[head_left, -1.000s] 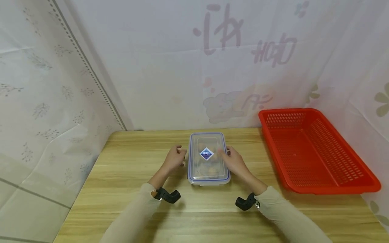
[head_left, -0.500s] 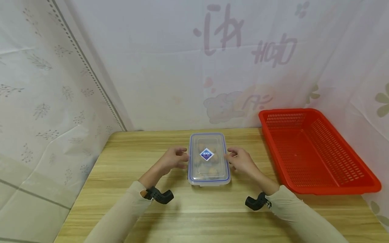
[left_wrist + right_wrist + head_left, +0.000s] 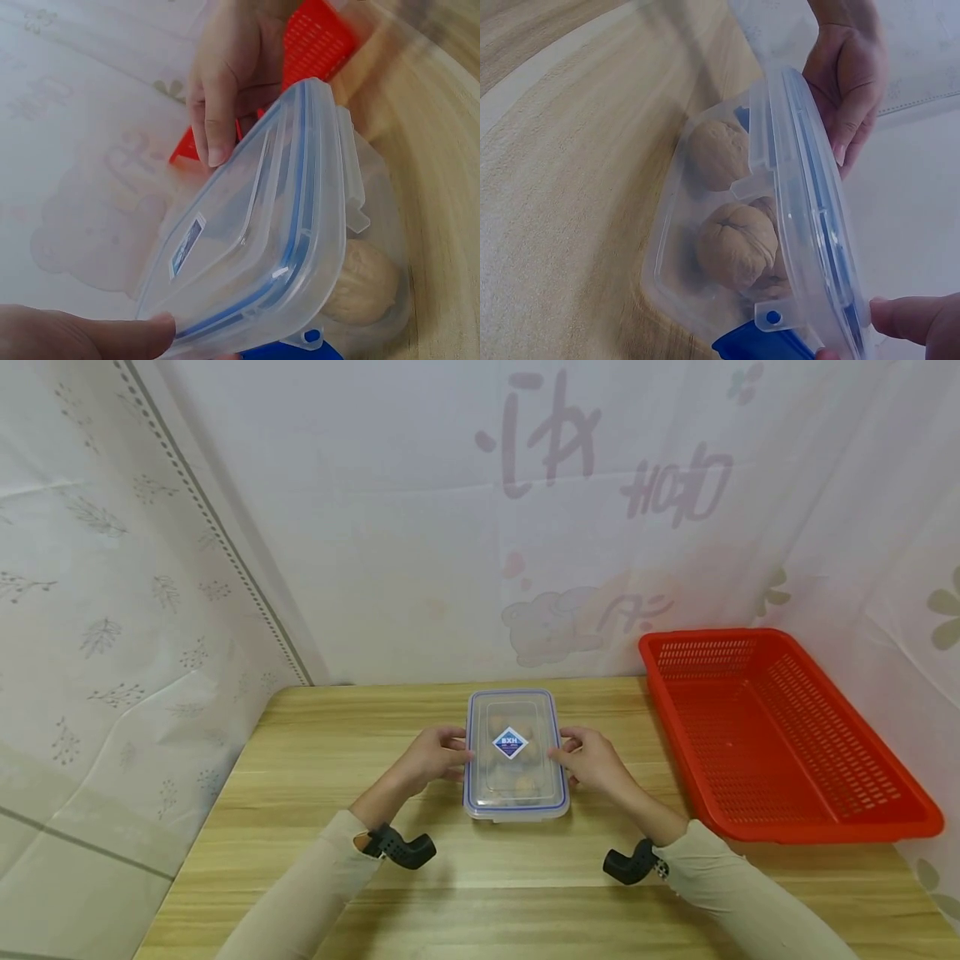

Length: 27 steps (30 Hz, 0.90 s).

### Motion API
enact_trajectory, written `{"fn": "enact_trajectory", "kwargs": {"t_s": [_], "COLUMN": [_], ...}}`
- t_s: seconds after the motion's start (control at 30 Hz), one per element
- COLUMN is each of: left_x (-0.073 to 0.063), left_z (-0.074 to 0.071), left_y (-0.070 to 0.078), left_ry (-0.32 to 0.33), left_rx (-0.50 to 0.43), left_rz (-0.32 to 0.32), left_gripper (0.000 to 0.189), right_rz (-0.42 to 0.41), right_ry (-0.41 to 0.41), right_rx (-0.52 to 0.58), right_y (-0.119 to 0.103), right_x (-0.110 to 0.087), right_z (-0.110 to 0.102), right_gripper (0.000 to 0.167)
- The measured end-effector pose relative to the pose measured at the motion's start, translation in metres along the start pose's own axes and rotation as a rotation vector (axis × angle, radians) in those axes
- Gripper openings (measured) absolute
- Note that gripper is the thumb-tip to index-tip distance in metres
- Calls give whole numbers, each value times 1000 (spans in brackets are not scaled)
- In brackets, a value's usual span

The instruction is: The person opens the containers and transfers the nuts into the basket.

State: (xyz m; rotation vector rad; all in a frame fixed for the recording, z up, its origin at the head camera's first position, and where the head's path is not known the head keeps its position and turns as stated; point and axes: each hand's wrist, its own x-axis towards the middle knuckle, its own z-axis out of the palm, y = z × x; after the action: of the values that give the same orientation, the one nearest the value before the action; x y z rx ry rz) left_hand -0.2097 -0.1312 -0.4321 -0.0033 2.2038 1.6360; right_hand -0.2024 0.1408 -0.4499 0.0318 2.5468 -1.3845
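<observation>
A clear plastic food container (image 3: 517, 789) with a blue-lined lid and a diamond-shaped label stands on the wooden table. Through its wall several walnuts (image 3: 736, 246) show. My left hand (image 3: 430, 758) holds the container's left side, thumb on the lid's edge and the other fingers lower down. On the opposite side my right hand (image 3: 594, 760) grips in the same way, its thumb at the lid's rim. Close under the right thumb, a blue side latch (image 3: 763, 343) sticks outward from the wall. Another blue latch (image 3: 291, 351) shows by the left hand, partly cut off by the frame.
A red perforated plastic basket (image 3: 757, 822) sits on the right part of the wooden table (image 3: 495, 877), a short way from my right hand. Printed white cloth (image 3: 390, 568) hangs behind the table and along both sides.
Both hands drew slightly apart from the lid, the right thumb coming off its top, then closed in again on the container's two long sides. The container stays in place.
</observation>
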Motion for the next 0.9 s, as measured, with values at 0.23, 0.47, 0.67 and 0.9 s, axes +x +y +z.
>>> {"fn": "enact_trajectory", "kwargs": {"t_s": [0.23, 0.47, 0.67, 0.9], "left_x": [0, -3, -7, -14], "left_z": [4, 3, -2, -14], "left_y": [2, 8, 20, 38], "left_ry": [32, 32, 26, -28], "left_rx": [45, 54, 41, -30], "left_rz": [-2, -6, 5, 119], "left_gripper": [45, 47, 53, 75], "right_rz": [-9, -28, -49, -148], "right_ry": [13, 16, 22, 31], "right_rx": [-18, -13, 9, 126], "right_y": [-3, -7, -12, -23], "right_x": [-2, -3, -3, -4], "right_z": [0, -3, -10, -23], "right_gripper": [52, 53, 56, 63]}}
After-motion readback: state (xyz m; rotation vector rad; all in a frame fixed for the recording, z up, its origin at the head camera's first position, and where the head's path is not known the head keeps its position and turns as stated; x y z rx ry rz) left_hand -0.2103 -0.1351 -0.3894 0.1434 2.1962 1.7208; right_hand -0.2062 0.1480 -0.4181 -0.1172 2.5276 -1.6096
